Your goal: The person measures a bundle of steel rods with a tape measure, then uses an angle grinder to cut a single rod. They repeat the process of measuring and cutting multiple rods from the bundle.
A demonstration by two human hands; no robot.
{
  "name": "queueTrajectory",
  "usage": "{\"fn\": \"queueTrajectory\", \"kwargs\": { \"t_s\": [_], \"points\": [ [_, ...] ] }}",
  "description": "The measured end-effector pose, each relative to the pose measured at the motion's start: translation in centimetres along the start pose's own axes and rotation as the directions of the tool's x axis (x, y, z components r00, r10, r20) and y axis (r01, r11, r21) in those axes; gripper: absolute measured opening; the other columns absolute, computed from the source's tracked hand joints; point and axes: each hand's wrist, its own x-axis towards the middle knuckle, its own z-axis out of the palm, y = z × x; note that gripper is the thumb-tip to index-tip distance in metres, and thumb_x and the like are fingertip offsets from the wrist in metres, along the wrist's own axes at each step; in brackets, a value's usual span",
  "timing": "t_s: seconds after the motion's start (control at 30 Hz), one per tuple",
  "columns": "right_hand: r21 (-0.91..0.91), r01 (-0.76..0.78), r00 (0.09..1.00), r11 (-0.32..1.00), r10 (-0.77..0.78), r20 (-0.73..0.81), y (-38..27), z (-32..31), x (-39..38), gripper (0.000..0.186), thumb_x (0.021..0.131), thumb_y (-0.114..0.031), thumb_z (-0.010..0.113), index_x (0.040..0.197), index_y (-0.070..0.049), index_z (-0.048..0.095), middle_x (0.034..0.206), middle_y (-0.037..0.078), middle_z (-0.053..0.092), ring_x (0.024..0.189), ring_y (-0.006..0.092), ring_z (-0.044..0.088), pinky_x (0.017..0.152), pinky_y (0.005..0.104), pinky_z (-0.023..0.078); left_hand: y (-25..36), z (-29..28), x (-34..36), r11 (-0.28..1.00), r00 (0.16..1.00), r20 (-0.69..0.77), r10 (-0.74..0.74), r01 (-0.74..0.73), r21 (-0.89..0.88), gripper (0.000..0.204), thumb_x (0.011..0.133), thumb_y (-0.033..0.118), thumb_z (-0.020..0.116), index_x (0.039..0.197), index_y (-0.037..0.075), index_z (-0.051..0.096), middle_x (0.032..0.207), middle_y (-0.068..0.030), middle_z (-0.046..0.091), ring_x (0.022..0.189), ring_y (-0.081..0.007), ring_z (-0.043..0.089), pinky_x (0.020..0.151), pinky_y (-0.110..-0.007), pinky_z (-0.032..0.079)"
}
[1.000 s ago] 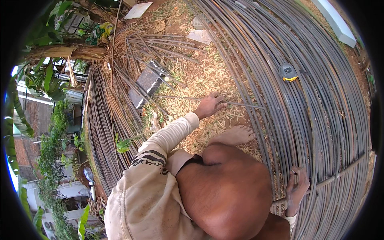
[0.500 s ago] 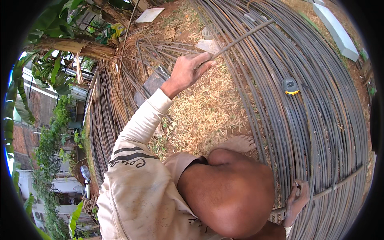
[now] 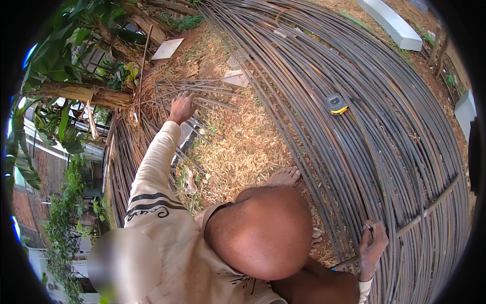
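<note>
Long steel reinforcing bars (image 3: 324, 147) lie side by side in a broad, curving bed to my right. My left hand (image 3: 182, 107) is stretched out to the left, fingers apart, over a heap of shorter bars (image 3: 212, 91); no rod shows in it. My right hand (image 3: 373, 245) rests at the near part of the long bars, fingers curled around a small dark thing too little to name. A grey and yellow tape measure (image 3: 336, 104) lies on the bars, farther off. A crosswise rod (image 3: 428, 210) runs by my right hand.
Dry leaf litter (image 3: 243, 137) covers the ground between the two lots of bars. A cut trunk (image 3: 81, 93) and broad-leaved plants stand at the left. A pale tile (image 3: 167, 48) lies at the back, and a long pale block (image 3: 392, 23) at the far right.
My left hand has swung left, away from the long bars to the shorter ones, and the thick rod it held across them is gone from there. My right hand stays low on the bars.
</note>
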Motion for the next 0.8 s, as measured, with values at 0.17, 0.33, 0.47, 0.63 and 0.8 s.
{"fn": "queueTrajectory", "kwargs": {
  "t_s": [0.17,0.33,0.47,0.63,0.8],
  "points": [
    [-0.023,0.016,0.999,1.000,-0.017,-0.030,1.4,-0.2,-0.9,0.022,0.086,0.008,0.065,0.106,0.000,0.070,0.101,0.019,0.065,0.093,0.0407,0.066,0.086,0.0466,0.051,3.8,1.3,0.5,0.977,0.971,0.209,0.119,-0.077,-0.197,0.041,0.096,0.034,0.070,0.131,0.013,0.074,0.119,-0.0170,0.079,0.111,-0.0400,0.074,0.100,-0.050,0.057],
    [-0.015,0.051,0.998,0.999,-0.051,-0.027,0.0,-0.1,0.0,0.026,0.077,0.011,0.069,0.100,-0.001,0.072,0.099,0.016,0.066,0.095,0.0361,0.067,0.087,0.0435,0.051,9.5,0.3,4.4,0.939,0.959,0.155,0.237,-0.186,-0.288,0.041,0.098,0.038,0.071,0.132,0.014,0.074,0.111,-0.0181,0.080,0.103,-0.0388,0.076,0.094,-0.051,0.059],
    [-0.021,0.003,1.000,1.000,-0.003,-0.020,-0.5,0.6,0.5,0.024,0.080,0.009,0.073,0.100,-0.003,0.075,0.095,0.015,0.069,0.090,0.0365,0.069,0.082,0.0440,0.054,13.1,-0.3,8.0,0.870,0.924,0.127,0.360,-0.283,-0.403,0.042,0.099,0.039,0.071,0.133,0.015,0.073,0.110,-0.0207,0.079,0.100,-0.0390,0.076,0.092,-0.050,0.060],
    [-0.081,-0.091,0.996,0.993,0.089,-0.026,-3.8,2.1,4.4,0.019,0.085,0.005,0.075,0.102,-0.003,0.073,0.099,0.017,0.073,0.088,0.0390,0.072,0.078,0.0457,0.055,15.9,1.0,11.3,0.861,0.886,0.136,0.443,-0.378,-0.340,0.047,0.101,0.045,0.070,0.135,0.014,0.072,0.116,-0.0241,0.077,0.107,-0.0449,0.073,0.098,-0.053,0.056],
    [-0.136,-0.045,0.993,0.990,0.059,0.105,-8.4,3.0,12.7,0.017,0.089,0.002,0.075,0.105,-0.002,0.070,0.100,0.018,0.074,0.091,0.0413,0.073,0.080,0.0432,0.057,18.4,2.7,16.4,0.679,0.820,0.019,0.571,-0.459,-0.573,0.041,0.103,0.044,0.068,0.125,0.010,0.076,0.126,-0.0183,0.075,0.111,-0.0422,0.072,0.098,-0.051,0.056]
  ]
}}
